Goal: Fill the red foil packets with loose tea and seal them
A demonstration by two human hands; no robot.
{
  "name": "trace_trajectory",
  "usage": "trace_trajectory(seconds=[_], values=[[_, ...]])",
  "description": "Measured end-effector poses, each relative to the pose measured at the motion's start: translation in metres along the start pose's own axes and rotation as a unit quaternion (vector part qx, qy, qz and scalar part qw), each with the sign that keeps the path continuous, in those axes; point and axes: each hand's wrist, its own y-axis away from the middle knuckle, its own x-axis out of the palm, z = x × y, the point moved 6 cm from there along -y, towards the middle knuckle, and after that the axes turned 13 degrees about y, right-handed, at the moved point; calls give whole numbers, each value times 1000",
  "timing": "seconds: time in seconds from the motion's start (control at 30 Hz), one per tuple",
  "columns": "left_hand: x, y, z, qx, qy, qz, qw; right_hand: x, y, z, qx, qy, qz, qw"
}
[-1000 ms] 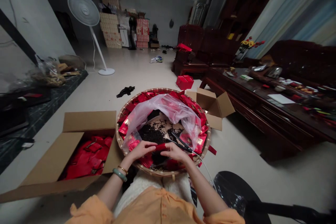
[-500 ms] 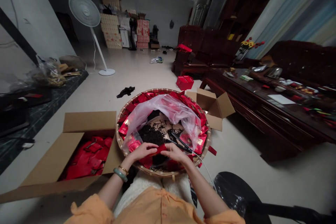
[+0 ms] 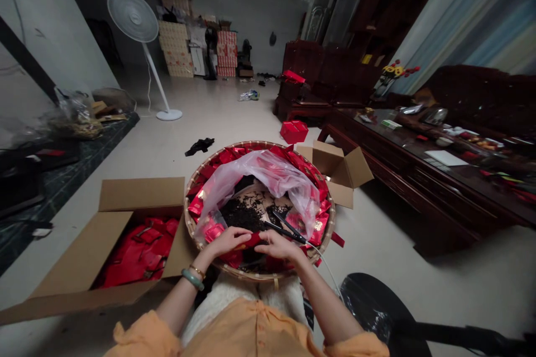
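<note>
Between them, my left hand [image 3: 229, 241] and my right hand [image 3: 274, 244] hold a small red packet [image 3: 253, 241] by its two ends, over the near side of a round bamboo basket [image 3: 259, 277]. Both hands have their fingers closed on it. Inside the basket, a clear plastic bag [image 3: 251, 166] lies open around dark loose tea leaves [image 3: 240, 213]. Red foil packets [image 3: 320, 226] ring the bag along the basket wall. Just beyond my right hand rests a black corded tool with two long arms, like a hair straightener [image 3: 288, 232], its white cable trailing over the rim.
An open cardboard box [image 3: 79, 251] full of red packets [image 3: 138, 254] stands at left. Another open box [image 3: 341, 170] and a red carton [image 3: 293, 131] are behind the basket. A dark wooden table [image 3: 397, 162] runs along the right; a white fan [image 3: 167, 114] stands back left.
The red packet has tilted a little flatter between my hands, and my right fingers have shifted slightly on it. The whole view has moved very slightly. Other things lie as before.
</note>
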Motion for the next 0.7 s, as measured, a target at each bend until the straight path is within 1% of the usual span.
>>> trace_trajectory(seconds=[0.13, 0.23, 0.4, 0.5, 0.6, 0.7], values=[[-1, 0, 5, -20, 38, 19, 999, 1, -3, -5, -4, -23, -6, 1000], [-4, 1, 5, -30, 71, 14, 997, -1, -3, -6, 2, -43, -23, 999], [-6, 4, -1, -11, 88, 11, 996, -4, -1, -1, 34, -61, -30, 997], [-2, 6, 5, -31, 122, 25, 992, -9, -1, -5, 57, -46, -66, 995], [3, 7, 11, -52, 163, 49, 984, -12, -2, -15, 80, -45, -96, 991], [2, 7, 8, -28, 186, 49, 981, -13, -2, -19, 83, -80, -96, 989]])
